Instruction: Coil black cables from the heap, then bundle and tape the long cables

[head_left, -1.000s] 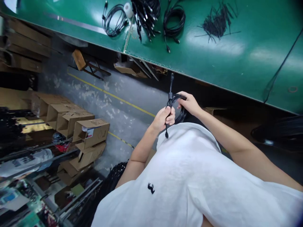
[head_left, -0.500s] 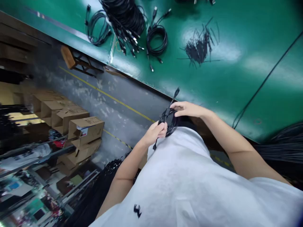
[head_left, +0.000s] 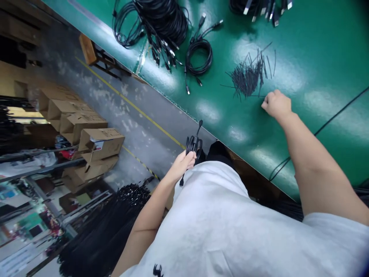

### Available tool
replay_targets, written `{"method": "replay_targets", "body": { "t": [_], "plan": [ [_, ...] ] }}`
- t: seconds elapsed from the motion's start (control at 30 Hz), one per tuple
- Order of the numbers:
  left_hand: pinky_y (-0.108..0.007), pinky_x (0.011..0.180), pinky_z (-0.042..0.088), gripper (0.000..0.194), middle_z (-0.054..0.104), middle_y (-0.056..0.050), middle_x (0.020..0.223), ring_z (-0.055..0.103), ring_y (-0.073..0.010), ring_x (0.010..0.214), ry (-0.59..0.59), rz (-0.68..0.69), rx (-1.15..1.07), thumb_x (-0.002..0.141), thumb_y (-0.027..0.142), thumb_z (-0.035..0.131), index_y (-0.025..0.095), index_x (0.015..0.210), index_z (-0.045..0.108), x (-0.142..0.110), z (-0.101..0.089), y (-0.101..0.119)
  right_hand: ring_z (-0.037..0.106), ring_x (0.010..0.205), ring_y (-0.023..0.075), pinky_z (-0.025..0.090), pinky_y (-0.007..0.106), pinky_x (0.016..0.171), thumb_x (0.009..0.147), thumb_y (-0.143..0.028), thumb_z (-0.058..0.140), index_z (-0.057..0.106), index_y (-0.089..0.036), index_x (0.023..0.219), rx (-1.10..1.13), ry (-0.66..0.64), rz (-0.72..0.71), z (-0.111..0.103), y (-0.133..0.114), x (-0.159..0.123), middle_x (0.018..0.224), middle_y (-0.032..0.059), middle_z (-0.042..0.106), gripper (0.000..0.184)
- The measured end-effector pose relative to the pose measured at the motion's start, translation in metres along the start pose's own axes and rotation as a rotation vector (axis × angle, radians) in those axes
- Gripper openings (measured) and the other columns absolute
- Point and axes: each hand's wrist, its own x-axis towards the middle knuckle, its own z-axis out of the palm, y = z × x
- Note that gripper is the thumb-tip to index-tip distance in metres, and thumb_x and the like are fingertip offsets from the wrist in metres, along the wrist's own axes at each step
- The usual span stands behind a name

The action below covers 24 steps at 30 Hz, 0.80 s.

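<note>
My left hand is closed around a coiled black cable, held in front of my waist by the table edge. One connector sticks up above the loops and another hangs below my fingers. My right hand reaches over the green table, its fingers pinched at the end of a thin black twist tie. That tie lies at the near side of a loose pile of black twist ties; my fingers partly hide its tip.
Farther along the table lie a finished-looking cable coil, a large cable bundle and another bundle with metal plugs. A long cable crosses the right side. Left are cardboard boxes, a wooden stool and hanging black cables.
My right hand has left the coil and moved out to the right, onto the twist ties. The left hand keeps the coiled cable near my waist. The view has shifted over the table.
</note>
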Motion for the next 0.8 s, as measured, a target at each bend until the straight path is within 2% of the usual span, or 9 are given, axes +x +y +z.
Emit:
{"method": "replay_targets", "body": {
  "t": [0.13, 0.3, 0.37, 0.43, 0.5, 0.57, 0.6, 0.7, 0.8],
  "plan": [
    [-0.019, 0.046, 0.021, 0.045, 0.028, 0.012, 0.054, 0.024, -0.0033, 0.045, -0.083, 0.030, 0.054, 0.085, 0.061, 0.060, 0.018, 0.080, 0.047, 0.008, 0.001, 0.007, 0.052, 0.097, 0.0113, 0.026, 0.038, 0.075, 0.092, -0.029, 0.053, 0.063, 0.003, 0.104, 0.133, 0.046, 0.061, -0.004, -0.001, 0.007, 0.126, 0.0302, 0.054, 0.036],
    [-0.019, 0.049, 0.027, 0.034, 0.041, 0.008, 0.055, 0.033, -0.0051, 0.048, -0.133, 0.084, 0.255, 0.091, 0.050, 0.053, 0.018, 0.083, 0.048, 0.012, -0.002, 0.011, 0.046, 0.078, 0.0075, 0.023, 0.041, 0.074, 0.081, -0.015, 0.062, 0.060, -0.003, 0.073, 0.200, -0.045, 0.091, -0.011, -0.007, 0.008, 0.110, 0.0282, 0.062, 0.014],
    [-0.020, 0.050, 0.028, 0.032, 0.043, 0.008, 0.054, 0.035, -0.0057, 0.048, -0.127, 0.114, 0.281, 0.092, 0.049, 0.051, 0.018, 0.084, 0.049, 0.014, -0.003, 0.009, 0.046, 0.076, 0.0073, 0.026, 0.039, 0.074, 0.082, -0.011, 0.060, 0.059, -0.005, 0.073, 0.251, -0.042, 0.081, -0.009, -0.014, -0.022, 0.107, 0.0258, 0.063, 0.011],
    [-0.020, 0.049, 0.027, 0.032, 0.039, 0.009, 0.054, 0.033, -0.0059, 0.048, -0.139, 0.134, 0.247, 0.092, 0.050, 0.050, 0.019, 0.083, 0.048, 0.017, -0.003, 0.005, 0.048, 0.072, 0.0080, 0.031, 0.034, 0.073, 0.084, -0.010, 0.057, 0.060, -0.008, 0.079, 0.338, -0.081, 0.040, -0.003, -0.033, -0.076, 0.095, 0.0182, 0.066, 0.006],
    [-0.020, 0.049, 0.025, 0.032, 0.036, 0.010, 0.055, 0.031, -0.0060, 0.048, -0.171, 0.154, 0.221, 0.092, 0.050, 0.050, 0.019, 0.083, 0.048, 0.018, -0.002, 0.002, 0.053, 0.064, 0.0092, 0.037, 0.028, 0.068, 0.085, -0.013, 0.058, 0.063, -0.012, 0.087, 0.500, -0.233, -0.034, 0.008, -0.063, -0.143, 0.076, 0.0069, 0.066, 0.005],
    [-0.021, 0.051, 0.027, 0.031, 0.038, 0.009, 0.057, 0.032, -0.0064, 0.049, -0.215, 0.182, 0.256, 0.093, 0.048, 0.048, 0.019, 0.083, 0.050, 0.017, 0.001, 0.000, 0.057, 0.063, 0.0119, 0.043, 0.027, 0.066, 0.083, -0.028, 0.065, 0.066, -0.017, 0.096, 0.920, -0.538, -0.079, 0.020, -0.102, -0.204, 0.078, 0.0037, 0.067, 0.017],
    [-0.021, 0.052, 0.028, 0.031, 0.040, 0.007, 0.057, 0.034, -0.0069, 0.051, -0.238, 0.200, 0.293, 0.094, 0.046, 0.047, 0.018, 0.082, 0.052, 0.016, 0.003, 0.000, 0.056, 0.062, 0.0117, 0.044, 0.027, 0.064, 0.080, -0.033, 0.068, 0.068, -0.019, 0.097, 1.066, -0.596, -0.079, 0.026, -0.123, -0.228, 0.082, 0.0025, 0.067, 0.022],
    [-0.023, 0.055, 0.031, 0.034, 0.044, 0.005, 0.058, 0.037, -0.0084, 0.053, -0.319, 0.225, 0.369, 0.096, 0.042, 0.043, 0.017, 0.077, 0.057, 0.012, 0.005, 0.000, 0.048, 0.057, 0.0101, 0.042, 0.025, 0.060, 0.075, -0.035, 0.069, 0.064, -0.020, 0.074, 1.376, -0.488, -0.006, 0.035, -0.178, -0.256, 0.064, -0.0029, 0.057, 0.016],
    [-0.024, 0.056, 0.033, 0.037, 0.047, 0.004, 0.058, 0.038, -0.0090, 0.053, -0.373, 0.236, 0.293, 0.096, 0.044, 0.044, 0.016, 0.078, 0.059, 0.009, 0.005, -0.003, 0.043, 0.055, 0.0102, 0.040, 0.025, 0.058, 0.070, -0.033, 0.070, 0.058, -0.021, 0.066, 1.556, -0.428, 0.048, 0.030, -0.207, -0.243, 0.055, -0.0042, 0.048, 0.018]
  ]
}}
